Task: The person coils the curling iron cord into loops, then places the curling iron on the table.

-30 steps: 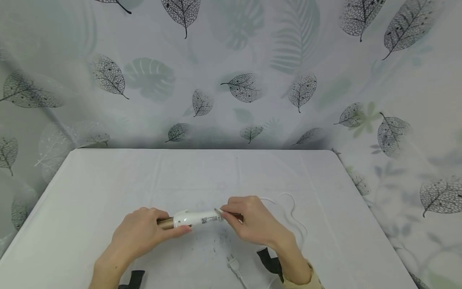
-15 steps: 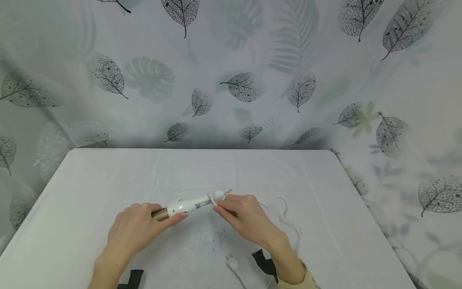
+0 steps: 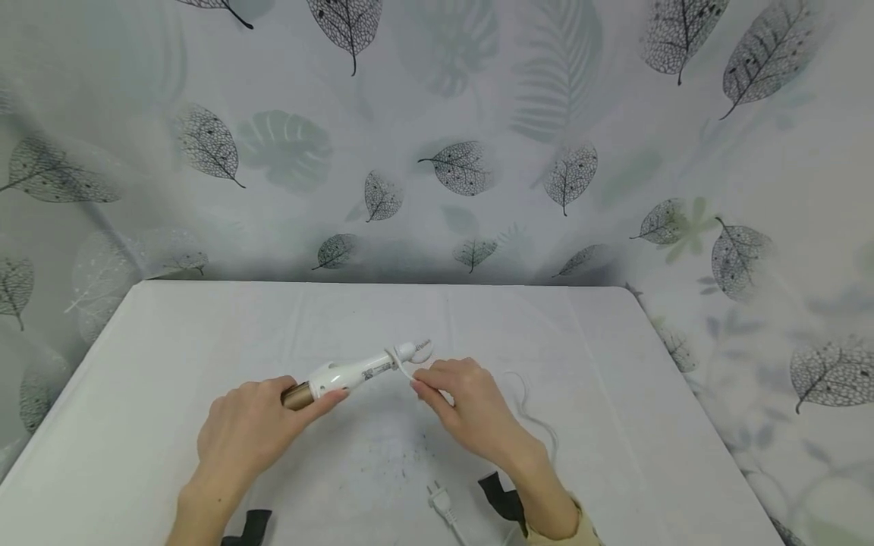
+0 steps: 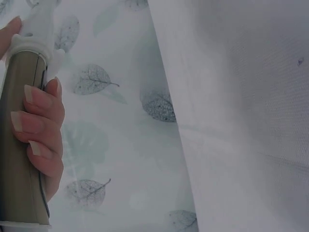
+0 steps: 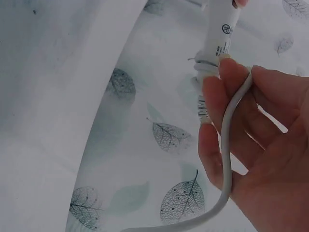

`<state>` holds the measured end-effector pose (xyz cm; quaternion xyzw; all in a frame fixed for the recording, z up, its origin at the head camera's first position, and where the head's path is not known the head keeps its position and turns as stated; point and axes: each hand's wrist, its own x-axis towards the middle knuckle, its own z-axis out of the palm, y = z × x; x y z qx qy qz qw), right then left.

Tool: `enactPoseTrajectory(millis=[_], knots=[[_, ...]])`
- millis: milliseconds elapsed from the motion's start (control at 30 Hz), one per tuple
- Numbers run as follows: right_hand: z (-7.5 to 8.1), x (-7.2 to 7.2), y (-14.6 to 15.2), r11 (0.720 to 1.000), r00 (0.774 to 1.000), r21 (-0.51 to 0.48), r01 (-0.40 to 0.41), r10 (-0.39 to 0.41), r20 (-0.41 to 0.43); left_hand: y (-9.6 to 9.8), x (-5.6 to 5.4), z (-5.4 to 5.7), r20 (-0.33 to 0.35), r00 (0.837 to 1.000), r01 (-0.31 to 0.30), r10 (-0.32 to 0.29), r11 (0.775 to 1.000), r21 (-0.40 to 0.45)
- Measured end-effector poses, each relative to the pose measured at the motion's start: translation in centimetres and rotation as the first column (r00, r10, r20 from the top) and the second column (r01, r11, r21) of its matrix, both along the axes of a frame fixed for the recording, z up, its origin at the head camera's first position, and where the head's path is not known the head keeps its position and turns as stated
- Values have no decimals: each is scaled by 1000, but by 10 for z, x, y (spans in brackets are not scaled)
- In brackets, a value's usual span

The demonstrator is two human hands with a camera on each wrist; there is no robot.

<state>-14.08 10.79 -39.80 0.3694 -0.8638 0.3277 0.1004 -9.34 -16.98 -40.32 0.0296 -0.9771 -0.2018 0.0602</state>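
Note:
A curling iron with a white handle (image 3: 351, 373) and a gold barrel (image 4: 21, 135) is held above the table, its cord end pointing up and to the right. My left hand (image 3: 242, 428) grips the barrel, fingers wrapped round it and thumb along the white part. Near the handle's tail, my right hand (image 3: 471, 409) pinches the white cord (image 5: 227, 135) between thumb and fingers. A turn of cord goes round the handle's narrow end, by the ribbed strain relief (image 5: 203, 108).
The two-pin plug (image 3: 440, 500) lies on the white table (image 3: 307, 318) near the front. Slack cord (image 3: 536, 421) trails behind the right wrist. Black pieces (image 3: 501, 497) sit by both wrists. Small dark specks dot the cloth, and a leaf-print curtain (image 3: 410, 114) hangs behind.
The curling iron's cord end has risen and tilted away from me. My right hand has brought the cord round the handle's end and down to its near side.

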Motion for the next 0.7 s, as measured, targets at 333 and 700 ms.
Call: enactPoseTrajectory(millis=[333, 700], knots=[[0, -1, 3, 998, 991, -41, -41, 46, 127, 0, 2, 2, -20, 994, -107, 108, 992, 63], [-2, -4, 7, 995, 929, -50, 90, -66, 365, -1, 1, 1, -191, 977, -83, 96, 994, 77]])
